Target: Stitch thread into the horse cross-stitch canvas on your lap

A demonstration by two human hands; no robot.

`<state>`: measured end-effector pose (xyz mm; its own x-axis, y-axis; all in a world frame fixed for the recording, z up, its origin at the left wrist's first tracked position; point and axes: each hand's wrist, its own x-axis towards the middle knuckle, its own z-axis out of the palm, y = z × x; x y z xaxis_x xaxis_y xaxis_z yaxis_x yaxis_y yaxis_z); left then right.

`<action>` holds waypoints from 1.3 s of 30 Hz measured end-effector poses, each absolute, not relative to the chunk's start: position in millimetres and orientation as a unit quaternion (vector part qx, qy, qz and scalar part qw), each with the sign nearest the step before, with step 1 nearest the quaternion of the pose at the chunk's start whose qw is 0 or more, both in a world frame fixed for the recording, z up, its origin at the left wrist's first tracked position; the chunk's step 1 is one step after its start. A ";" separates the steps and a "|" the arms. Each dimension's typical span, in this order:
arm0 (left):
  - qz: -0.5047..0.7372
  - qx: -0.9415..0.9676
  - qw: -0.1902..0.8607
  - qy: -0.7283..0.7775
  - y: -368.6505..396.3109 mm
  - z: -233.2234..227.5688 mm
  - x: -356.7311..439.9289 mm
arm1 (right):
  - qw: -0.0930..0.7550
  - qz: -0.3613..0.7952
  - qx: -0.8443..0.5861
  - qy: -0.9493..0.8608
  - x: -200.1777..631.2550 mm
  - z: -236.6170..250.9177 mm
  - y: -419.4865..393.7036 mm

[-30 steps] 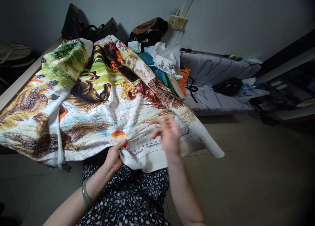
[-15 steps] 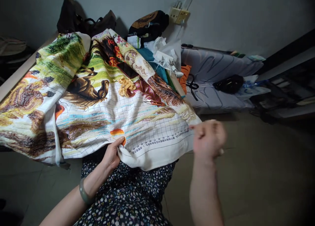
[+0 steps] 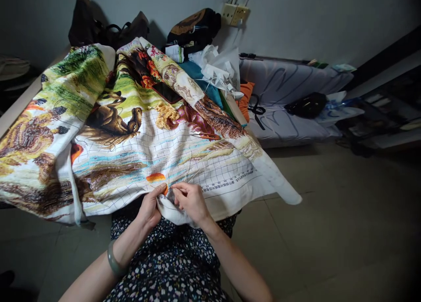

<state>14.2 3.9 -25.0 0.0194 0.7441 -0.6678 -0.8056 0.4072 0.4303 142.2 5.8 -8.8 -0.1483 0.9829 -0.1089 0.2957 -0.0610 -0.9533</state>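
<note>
A large cross-stitch cloth (image 3: pixel 115 161) lies spread before me, its stitched picture showing animals and landscape beside a gridded, partly bare area. My left hand (image 3: pixel 150 207) grips the near edge of the cloth, thumb on top beside an orange patch (image 3: pixel 155 177). Close to that thumb, my right hand (image 3: pixel 191 201) is closed in a pinch just over the fabric; what its fingertips hold is too small to make out. A pale loose thread (image 3: pixel 189 166) runs over the cloth above the right hand. Tweezers-like pointed tool (image 3: pixel 208 136) and yellow thread bundle (image 3: pixel 167 115) rest on the cloth.
A dark phone (image 3: pixel 166 93) lies on the cloth. Behind are a dark bag (image 3: pixel 88 26), a black-and-brown pouch (image 3: pixel 194 28) and white plastic bags with cables (image 3: pixel 220 69). A covered sofa (image 3: pixel 272 122) stands right. The cloth's rolled right end (image 3: pixel 283 183) overhangs the floor.
My right hand has moved from beyond the cloth's right edge leftward and in, close to my left hand. The left hand keeps its hold on the cloth.
</note>
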 end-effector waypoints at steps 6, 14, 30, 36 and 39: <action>0.549 -0.032 0.709 0.441 4.3 -24.5 15.4 | 0.355 0.458 -0.549 -0.602 141.5 -10.2 6.9; 0.547 -0.043 0.702 0.455 4.8 -23.9 16.2 | 0.340 0.444 -0.575 -0.597 134.6 -4.4 5.5; 0.526 -0.038 0.717 0.456 8.4 -19.4 13.8 | 0.397 0.501 -0.556 -0.532 132.7 -19.4 5.7; 0.528 -0.038 0.721 0.447 8.9 -19.9 14.5 | 0.391 0.503 -0.570 -0.519 130.3 -15.5 8.0; 0.530 -0.049 0.717 0.449 8.7 -19.9 15.7 | 0.387 0.505 -0.569 -0.521 131.8 -15.1 6.5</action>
